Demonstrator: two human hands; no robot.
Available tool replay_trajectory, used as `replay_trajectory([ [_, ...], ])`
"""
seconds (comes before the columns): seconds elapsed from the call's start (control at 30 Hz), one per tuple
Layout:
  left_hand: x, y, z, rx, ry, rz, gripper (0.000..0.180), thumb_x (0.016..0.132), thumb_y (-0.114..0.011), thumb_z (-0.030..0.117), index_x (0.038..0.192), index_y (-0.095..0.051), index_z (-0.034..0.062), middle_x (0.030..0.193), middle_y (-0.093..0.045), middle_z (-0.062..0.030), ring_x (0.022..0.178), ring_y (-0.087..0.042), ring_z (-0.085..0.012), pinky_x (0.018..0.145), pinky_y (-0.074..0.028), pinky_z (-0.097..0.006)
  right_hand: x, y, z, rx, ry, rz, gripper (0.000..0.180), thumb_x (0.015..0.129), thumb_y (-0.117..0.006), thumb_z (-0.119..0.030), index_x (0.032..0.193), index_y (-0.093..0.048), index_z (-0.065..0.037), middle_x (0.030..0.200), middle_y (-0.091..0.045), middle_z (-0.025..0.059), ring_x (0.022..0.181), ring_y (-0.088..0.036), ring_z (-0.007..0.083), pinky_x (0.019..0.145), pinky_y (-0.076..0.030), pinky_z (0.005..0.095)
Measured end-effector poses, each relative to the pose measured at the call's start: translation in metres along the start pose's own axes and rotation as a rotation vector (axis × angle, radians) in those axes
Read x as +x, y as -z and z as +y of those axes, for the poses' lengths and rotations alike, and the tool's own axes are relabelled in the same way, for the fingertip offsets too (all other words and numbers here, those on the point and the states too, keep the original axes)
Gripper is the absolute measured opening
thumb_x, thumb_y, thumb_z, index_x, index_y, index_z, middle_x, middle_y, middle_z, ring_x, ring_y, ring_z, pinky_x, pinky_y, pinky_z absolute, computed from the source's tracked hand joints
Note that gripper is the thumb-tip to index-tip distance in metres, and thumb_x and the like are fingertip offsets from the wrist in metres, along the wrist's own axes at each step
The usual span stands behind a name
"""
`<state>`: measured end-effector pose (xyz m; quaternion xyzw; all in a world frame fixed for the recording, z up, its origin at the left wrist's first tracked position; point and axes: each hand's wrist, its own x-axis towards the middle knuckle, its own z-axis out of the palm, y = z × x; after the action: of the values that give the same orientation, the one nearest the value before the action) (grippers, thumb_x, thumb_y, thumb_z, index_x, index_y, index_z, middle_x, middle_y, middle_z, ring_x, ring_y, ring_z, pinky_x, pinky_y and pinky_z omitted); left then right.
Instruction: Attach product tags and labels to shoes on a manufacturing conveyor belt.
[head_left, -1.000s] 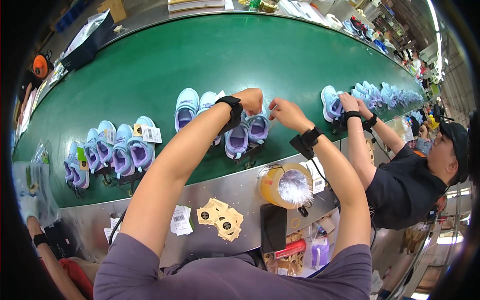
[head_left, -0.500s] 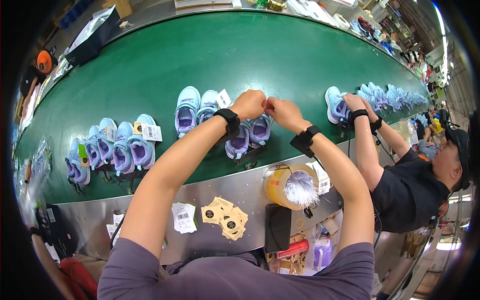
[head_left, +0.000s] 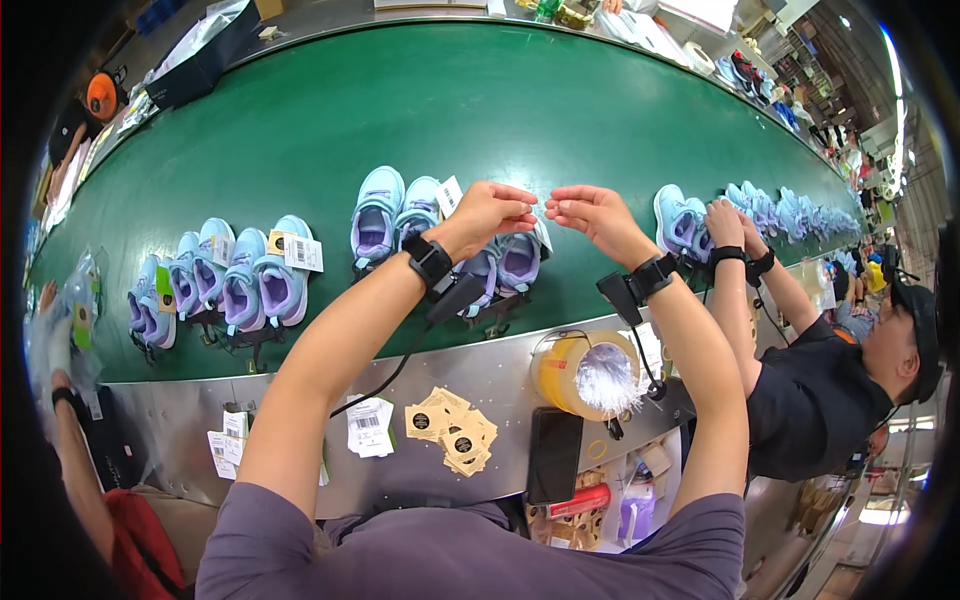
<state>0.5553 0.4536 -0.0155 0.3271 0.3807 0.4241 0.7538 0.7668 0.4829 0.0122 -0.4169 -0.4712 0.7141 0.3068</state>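
Observation:
My left hand (head_left: 492,212) and my right hand (head_left: 597,215) hover over a pair of light-blue and lilac children's shoes (head_left: 519,262), fingertips facing each other across a small gap. Fingers on both hands are stretched and slightly apart, and nothing plainly shows in them. A whitish tag (head_left: 543,236) shows at that pair's right edge, below my right hand; my left hand and wrist hide the toes. Just left stands a matching pair (head_left: 376,215) with a white tag (head_left: 450,196) near my left hand. Each wrist wears a black strap with a small device.
More tagged shoes (head_left: 243,285) stand left on the green table (head_left: 300,130). On the metal ledge lie tan cards (head_left: 452,430), white tags (head_left: 369,428), a black phone (head_left: 555,455), and a yellow tape roll (head_left: 562,372) holding clear plastic strands (head_left: 606,377). A co-worker (head_left: 820,370) handles shoes at right.
My hands were together, fingertips pinched at the right pair; now they have parted and the fingers have straightened. At far left another person's hand has come up beside clear plastic bags.

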Motion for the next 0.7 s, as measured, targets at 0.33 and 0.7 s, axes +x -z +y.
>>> replay_trajectory([
  [0.33, -0.004, 0.005, -0.007, 0.125, -0.057, 0.110, 0.025, 0.088, -0.058, 0.007, 0.112, -0.060, -0.0019, 0.088, -0.064, -0.0078, 0.075, -0.062, -0.0131, 0.071, -0.054, -0.024, 0.011, -0.013, 0.012, -0.237, -0.011, 0.020, 0.020, 0.088, -0.061, -0.008, 0.106, -0.059, 0.000, 0.102, -0.064, 0.0089, 0.096, -0.062, 0.0161, 0.084, -0.052, 0.0274],
  [0.7, -0.015, 0.011, -0.011, 0.110, -0.101, 0.119, 0.064, 0.079, -0.068, 0.004, 0.133, -0.035, -0.0030, 0.084, -0.061, -0.0079, 0.074, -0.059, -0.0141, 0.068, -0.048, -0.026, 0.016, -0.030, 0.017, -0.089, -0.068, -0.047, 0.018, 0.088, -0.061, -0.006, 0.105, -0.056, -0.001, 0.103, -0.064, 0.0108, 0.093, -0.064, 0.0172, 0.081, -0.053, 0.0270],
])
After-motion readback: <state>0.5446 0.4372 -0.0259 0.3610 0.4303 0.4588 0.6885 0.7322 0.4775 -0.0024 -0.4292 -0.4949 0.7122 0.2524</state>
